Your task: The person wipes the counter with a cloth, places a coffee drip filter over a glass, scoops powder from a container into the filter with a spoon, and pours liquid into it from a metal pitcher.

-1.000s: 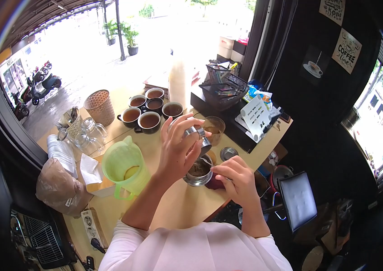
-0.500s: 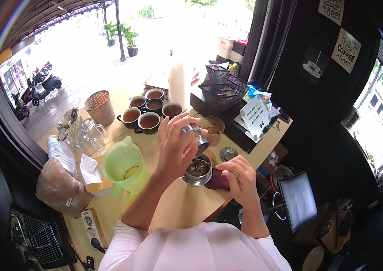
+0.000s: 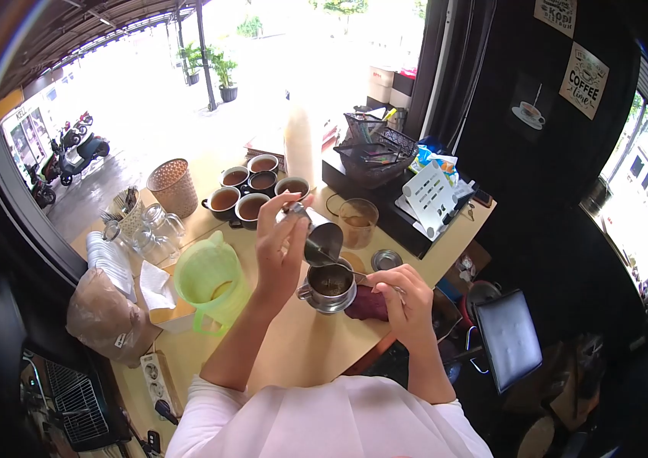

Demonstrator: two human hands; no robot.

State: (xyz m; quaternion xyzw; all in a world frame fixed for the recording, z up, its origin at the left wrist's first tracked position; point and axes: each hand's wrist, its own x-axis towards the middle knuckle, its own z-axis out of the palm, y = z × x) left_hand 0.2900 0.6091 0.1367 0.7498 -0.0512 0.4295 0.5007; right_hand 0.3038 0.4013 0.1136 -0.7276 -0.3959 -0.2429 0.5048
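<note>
My left hand (image 3: 281,248) is wrapped round a small metal canister (image 3: 316,246), tilted with its mouth toward the right. Between the fingers of my right hand (image 3: 406,301) is a thin metal spoon (image 3: 357,272), its tip at the canister's mouth. Directly below stands a metal pot (image 3: 330,299) with a side handle and dark contents inside. A folded maroon cloth (image 3: 367,304) lies against the pot's right side, and a round metal lid (image 3: 386,260) rests behind it. Farther back is a clear container (image 3: 358,223) with something brown in it.
Several dark cups of brown liquid (image 3: 224,200) stand at the back. Left of my arm is a green pitcher (image 3: 205,278), with glass mugs (image 3: 157,227) and a woven basket (image 3: 172,188) beyond. A black stand (image 3: 385,206) with a white sign sits back right. A power strip (image 3: 157,379) lies front left.
My left hand has tipped the canister further, so its open mouth now shows, and shifted slightly left. The spoon's tip has risen from the pot to the canister's mouth.
</note>
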